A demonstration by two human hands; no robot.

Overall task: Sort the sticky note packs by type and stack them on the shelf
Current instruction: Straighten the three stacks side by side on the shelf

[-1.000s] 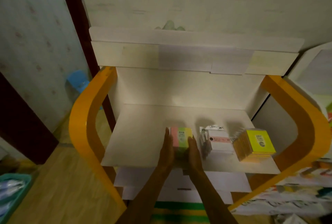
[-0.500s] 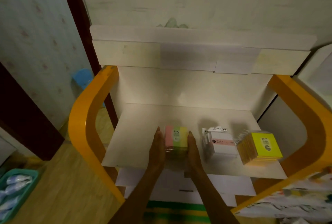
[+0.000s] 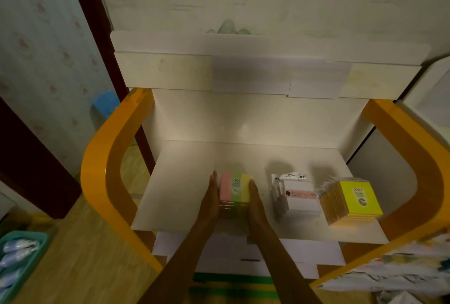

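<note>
Three stacks of sticky note packs stand on the white shelf board [image 3: 185, 181]. The pink, green and yellow striped stack [image 3: 235, 190] is at the middle. My left hand [image 3: 211, 200] presses flat against its left side and my right hand [image 3: 255, 203] against its right side, fingers straight. To the right stands a white stack with a pink band [image 3: 300, 196], and further right a yellow stack [image 3: 353, 202] whose lower packs fan out to the left.
The shelf has curved orange side frames [image 3: 102, 164] and a white upper board [image 3: 243, 67]. A lower white shelf [image 3: 292, 252] lies beneath. A teal basket [image 3: 19, 257] sits on the wooden floor at lower left. Printed papers [image 3: 399, 272] lie at lower right.
Both hands stay pressed on the striped stack, which has shifted slightly left on the shelf, away from the white stack. The camera has moved a little.
</note>
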